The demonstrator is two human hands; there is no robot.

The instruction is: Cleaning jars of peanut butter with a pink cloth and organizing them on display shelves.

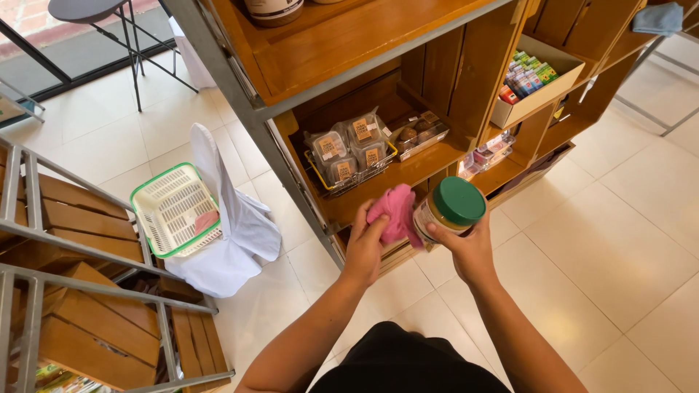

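Right hand [470, 247]: closed around a jar [445, 211] with green lid, held tilted. Left hand [364, 244]: gripping a pink cloth [397, 211], pressed against the jar's side, just left of the right hand. Beyond both hands: wooden shelf [408, 171] bearing a wire basket [349, 178] of wrapped packets. Far left of the left hand: white-and-green plastic basket [175, 211] on a white-covered chair.
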